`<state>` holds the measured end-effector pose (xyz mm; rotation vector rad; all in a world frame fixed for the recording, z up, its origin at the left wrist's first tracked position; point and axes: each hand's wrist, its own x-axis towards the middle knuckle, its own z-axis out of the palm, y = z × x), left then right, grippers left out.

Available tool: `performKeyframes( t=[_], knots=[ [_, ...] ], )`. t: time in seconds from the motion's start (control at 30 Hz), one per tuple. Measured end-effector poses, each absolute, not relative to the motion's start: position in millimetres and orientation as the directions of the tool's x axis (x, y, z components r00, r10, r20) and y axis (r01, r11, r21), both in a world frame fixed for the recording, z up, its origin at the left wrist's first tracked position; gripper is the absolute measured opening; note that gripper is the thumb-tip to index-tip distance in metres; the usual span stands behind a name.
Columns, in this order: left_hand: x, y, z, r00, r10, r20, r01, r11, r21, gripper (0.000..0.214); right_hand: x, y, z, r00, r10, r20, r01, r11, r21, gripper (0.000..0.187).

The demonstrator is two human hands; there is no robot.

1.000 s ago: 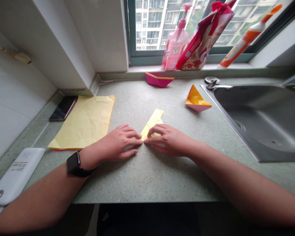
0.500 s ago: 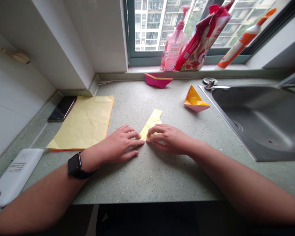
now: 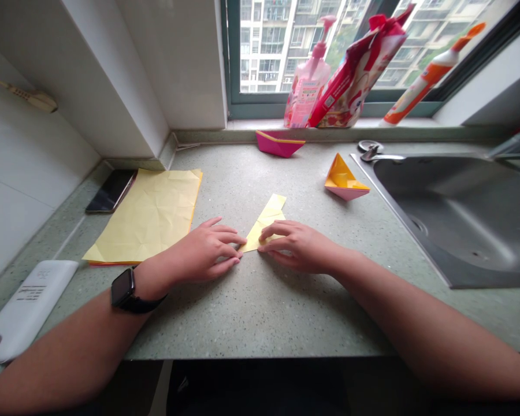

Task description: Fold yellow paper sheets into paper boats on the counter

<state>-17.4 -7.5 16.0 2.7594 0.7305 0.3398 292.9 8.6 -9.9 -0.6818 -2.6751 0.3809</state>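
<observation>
A folded strip of yellow paper lies slantwise on the counter, with a pointed corner at its near left end. My right hand rests over its right side, fingers curled and the tips pressing the paper down; part of the paper is hidden beneath. At the pointed corner is my left hand, its fingers stretched and apart, the fingertips just touching the edge. Behind the paper sit a magenta paper boat and, farther right, an orange and pink paper boat.
Left of my hands lies a stack of paper sheets, yellow on top, beside a phone. A white power bank is at the near left. To the right is a steel sink. A pump bottle stands on the sill.
My left hand has shifted slightly left, uncovering more of the paper's pointed corner. My right hand stays pressed on the paper.
</observation>
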Motion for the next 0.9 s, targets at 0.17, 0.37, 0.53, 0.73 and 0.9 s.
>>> performKeyframes(
  t=[0.17, 0.37, 0.53, 0.73, 0.9],
  knots=[
    [-21, -7, 19, 0.84, 0.501, 0.208, 0.428, -0.848, 0.314, 0.023, 293, 9, -11, -0.819, 0.509, 0.264, 0.412, 0.843, -0.347, 0.022],
    [-23, -7, 22, 0.797, 0.52, 0.307, 0.432, -0.846, 0.312, 0.028, 293, 8, -7, -0.829, 0.511, 0.226, 0.427, 0.841, -0.332, 0.032],
    [-14, -9, 14, 0.821, 0.482, 0.307, 0.396, -0.867, 0.301, 0.027, 293, 7, -9, -0.828, 0.52, 0.212, 0.445, 0.838, -0.316, 0.044],
    [-9, -11, 5, 0.867, 0.45, 0.212, 0.381, -0.875, 0.3, 0.028, 294, 10, -13, -0.798, 0.549, 0.247, 0.479, 0.828, -0.293, 0.049],
    [-12, -9, 4, 0.847, 0.507, 0.162, 0.465, -0.853, 0.237, 0.039, 297, 15, -13, -0.688, 0.677, 0.263, 0.65, 0.735, -0.193, 0.039]
  ],
)
